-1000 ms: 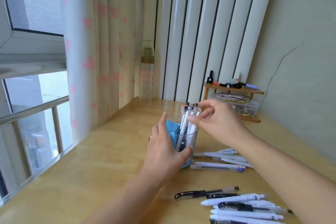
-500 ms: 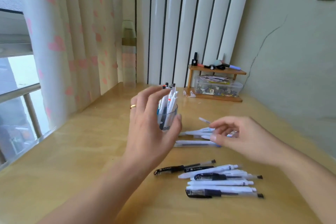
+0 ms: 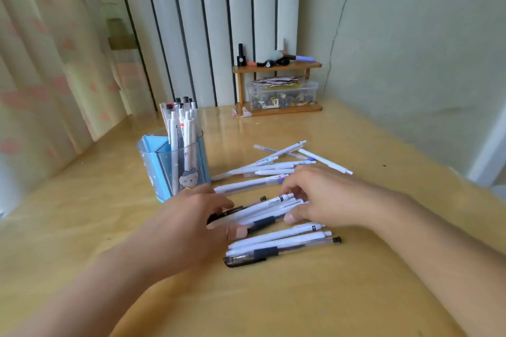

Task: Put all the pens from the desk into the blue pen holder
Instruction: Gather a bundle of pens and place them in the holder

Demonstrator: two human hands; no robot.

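- My left hand (image 3: 189,216) and right hand (image 3: 319,200) came together over the near cluster of pens (image 3: 273,216) on the counter (image 3: 356,295) — fingers curled round them from both ends.
- The blue pen holder (image 3: 175,169) stood upright just beyond my left hand, several pens upright in it.
- More loose pens (image 3: 276,165) lay beyond my right hand — a few crossing.

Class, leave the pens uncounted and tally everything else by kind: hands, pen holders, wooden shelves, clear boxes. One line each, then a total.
Hands: 2, left hand and right hand, both gripping pens
Pen holder: 1
Shelf: 1
Clear box: 1
Total: 5
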